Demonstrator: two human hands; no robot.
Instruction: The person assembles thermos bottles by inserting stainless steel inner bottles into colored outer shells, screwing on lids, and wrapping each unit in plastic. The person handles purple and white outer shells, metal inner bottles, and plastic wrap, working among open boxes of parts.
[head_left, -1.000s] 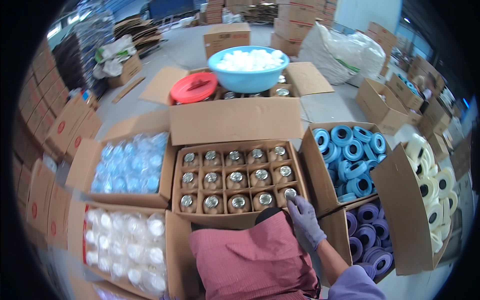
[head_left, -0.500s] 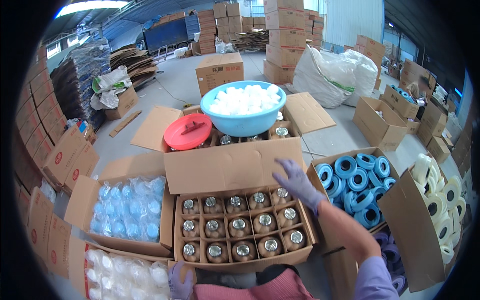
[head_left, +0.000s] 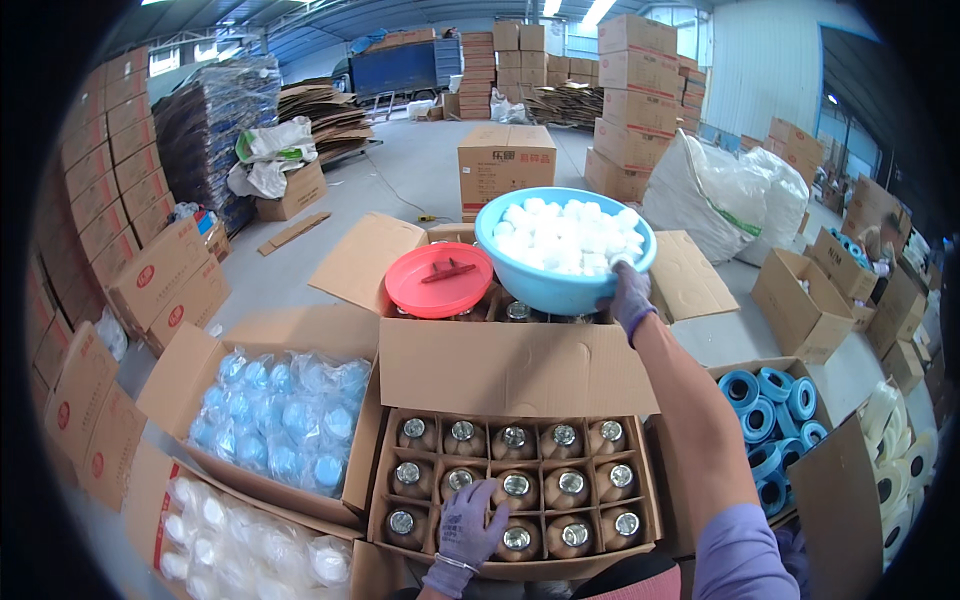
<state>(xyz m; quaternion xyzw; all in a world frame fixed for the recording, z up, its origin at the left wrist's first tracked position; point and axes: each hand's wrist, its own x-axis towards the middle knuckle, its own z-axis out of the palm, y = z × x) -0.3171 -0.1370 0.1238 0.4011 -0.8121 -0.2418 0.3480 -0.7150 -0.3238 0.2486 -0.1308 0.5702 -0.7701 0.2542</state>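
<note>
My right hand (head_left: pixel 632 298), in a purple-grey glove, grips the right rim of a light blue basin (head_left: pixel 545 282). White rounded pieces (head_left: pixel 570 235) fill the basin. It rests on an open carton that holds more silver-topped bottles. Below, my gloved left hand (head_left: pixel 468 528) lies over the front left of a divided carton (head_left: pixel 520 370), its fingers apart among the bottles. Each visible compartment there has a bottle (head_left: pixel 515 487) with a silver top; my left hand partly covers some. A red round tray (head_left: pixel 440 290) with dark reddish pieces sits left of the basin.
At left are cartons of bagged blue caps (head_left: pixel 285 415) and bagged white caps (head_left: pixel 250 540). Blue rings (head_left: pixel 765 430) and cream rings (head_left: pixel 905 450) fill boxes at right. Carton stacks (head_left: pixel 635 105) and white sacks (head_left: pixel 705 195) stand behind. A person (head_left: pixel 880 240) is at far right.
My right hand has moved forward from above the carton flap to the basin rim. My left hand has come from the carton's front left corner onto the bottles. The view has shifted.
</note>
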